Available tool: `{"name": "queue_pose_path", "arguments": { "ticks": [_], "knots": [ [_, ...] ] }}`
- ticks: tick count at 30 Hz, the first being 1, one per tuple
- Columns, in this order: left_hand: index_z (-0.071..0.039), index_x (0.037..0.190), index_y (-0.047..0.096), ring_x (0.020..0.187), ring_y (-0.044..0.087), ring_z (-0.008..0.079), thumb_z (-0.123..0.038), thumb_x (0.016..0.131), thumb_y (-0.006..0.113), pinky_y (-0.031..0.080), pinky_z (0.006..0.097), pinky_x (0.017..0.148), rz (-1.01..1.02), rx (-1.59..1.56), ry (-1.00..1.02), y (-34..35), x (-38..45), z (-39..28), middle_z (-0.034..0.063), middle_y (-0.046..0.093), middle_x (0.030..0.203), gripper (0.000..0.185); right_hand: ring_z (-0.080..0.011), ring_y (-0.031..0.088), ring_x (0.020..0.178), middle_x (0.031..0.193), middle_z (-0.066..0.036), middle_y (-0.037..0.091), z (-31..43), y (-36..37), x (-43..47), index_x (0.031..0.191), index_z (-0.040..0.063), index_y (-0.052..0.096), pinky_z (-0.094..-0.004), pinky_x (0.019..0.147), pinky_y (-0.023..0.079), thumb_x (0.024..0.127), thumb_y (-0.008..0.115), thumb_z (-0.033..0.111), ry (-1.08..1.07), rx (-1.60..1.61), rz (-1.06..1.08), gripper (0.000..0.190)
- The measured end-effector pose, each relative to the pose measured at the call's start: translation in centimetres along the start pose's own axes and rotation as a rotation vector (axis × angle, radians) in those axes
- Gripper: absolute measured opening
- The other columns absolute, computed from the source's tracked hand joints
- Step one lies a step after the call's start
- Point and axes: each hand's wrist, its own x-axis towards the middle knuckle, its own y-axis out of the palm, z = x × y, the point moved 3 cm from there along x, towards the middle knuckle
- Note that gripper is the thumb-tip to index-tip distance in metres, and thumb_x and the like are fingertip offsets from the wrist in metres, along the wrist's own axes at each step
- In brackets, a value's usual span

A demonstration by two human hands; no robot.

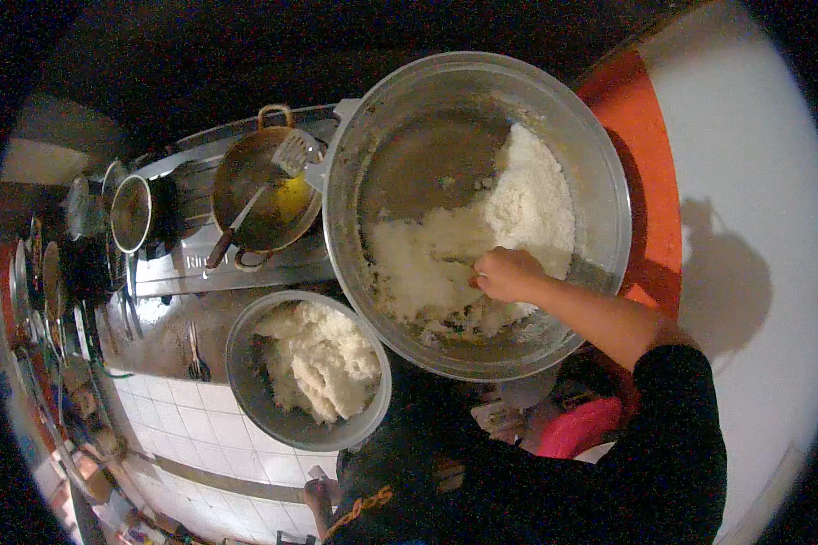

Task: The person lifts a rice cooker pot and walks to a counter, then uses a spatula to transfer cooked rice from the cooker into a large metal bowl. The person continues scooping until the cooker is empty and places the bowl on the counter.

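A large round metal pot [477, 368] holds white, grainy, moist food [532, 191], with a bare brownish area of its bottom showing. My right hand [511, 274] is inside it, fingers curled low at the food; a thin dark edge shows by the fingertips, and whether I grip a utensil cannot be told. Beside the pot, a smaller metal bowl [237, 361] holds a clumpy white mass [330, 361]. What appears to be my left hand [320, 496] is near the bottom, beside my dark shirt, closed around a small pale object [318, 472] that I cannot identify.
On the steel gas stove [279, 272] stands a two-handled pan [245, 170] with yellowish residue and a slotted turner [249, 208] across it. A smaller pot [131, 214] is farther left. A fork-like utensil [194, 351] lies on the counter [163, 340]. A pink container [579, 426] is below the large pot.
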Motion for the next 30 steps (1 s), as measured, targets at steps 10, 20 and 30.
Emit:
{"name": "queue_pose_path", "arguments": {
  "ticks": [10, 20, 30],
  "knots": [
    [0.001, 0.086, 0.064, 0.068, 0.062, 0.0163, -0.020, 0.080, 0.068, 0.050, 0.0324, 0.058, 0.168, 0.045, -0.156, -1.9, -0.6, 0.5, 0.0093, 0.066, 0.076, 0.023, -0.0371, 0.067, 0.086, 0.093, -0.024, 0.067, 1.1, -10.0, -1.7, 0.092, 0.001, 0.070, -0.0479, 0.076, 0.053, 0.078, 0.062, 0.022, 0.031, -0.265, 0.034, 0.025],
    [-0.001, 0.089, 0.066, 0.071, 0.065, 0.0201, -0.033, 0.077, 0.073, 0.052, 0.0353, 0.063, -0.119, 0.014, 0.070, -0.5, -1.1, 1.5, 0.0114, 0.069, 0.079, 0.035, -0.0365, 0.066, 0.089, 0.090, -0.019, 0.068, -1.1, -5.2, 7.0, 0.094, 0.007, 0.071, -0.0461, 0.079, 0.051, 0.079, 0.064, 0.018, -0.057, 0.038, -0.255, 0.021],
    [-0.002, 0.091, 0.068, 0.079, 0.066, 0.0341, -0.037, 0.077, 0.072, 0.053, 0.0407, 0.072, -0.097, 0.184, 0.013, 1.9, -3.8, 4.3, 0.0170, 0.069, 0.087, 0.038, -0.0365, 0.065, 0.075, 0.084, -0.022, 0.067, 2.4, -3.2, 6.3, 0.088, 0.001, 0.069, -0.0417, 0.067, 0.050, 0.079, 0.067, 0.022, -0.237, 0.185, -0.566, 0.023]
  ]
}}
